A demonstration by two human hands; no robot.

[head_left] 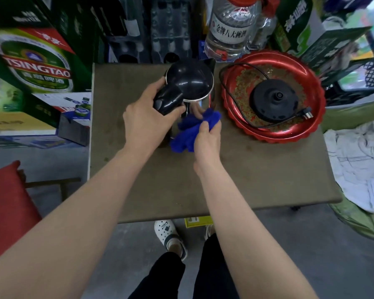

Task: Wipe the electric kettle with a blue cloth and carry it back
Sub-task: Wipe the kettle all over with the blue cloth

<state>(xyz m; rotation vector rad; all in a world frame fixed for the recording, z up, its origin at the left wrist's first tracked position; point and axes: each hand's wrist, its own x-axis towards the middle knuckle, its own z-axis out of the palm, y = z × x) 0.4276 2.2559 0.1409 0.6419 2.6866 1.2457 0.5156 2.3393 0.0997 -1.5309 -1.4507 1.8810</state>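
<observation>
A steel electric kettle (190, 80) with a black lid and black handle stands on the brown table (246, 173). My left hand (147, 121) grips the kettle's handle from the left. My right hand (207, 139) holds a bunched blue cloth (194, 130) against the kettle's shiny side, just below the lid. The kettle's black base (274, 100) lies apart in a red tray (289, 134) to the right, its cord looped around it.
Large clear bottles (231, 29) stand behind the table. Green beer cartons (35, 61) are stacked on the left and more boxes at back right. A white cloth (358, 165) lies to the right of the table, and a red seat (7, 203) stands at the left.
</observation>
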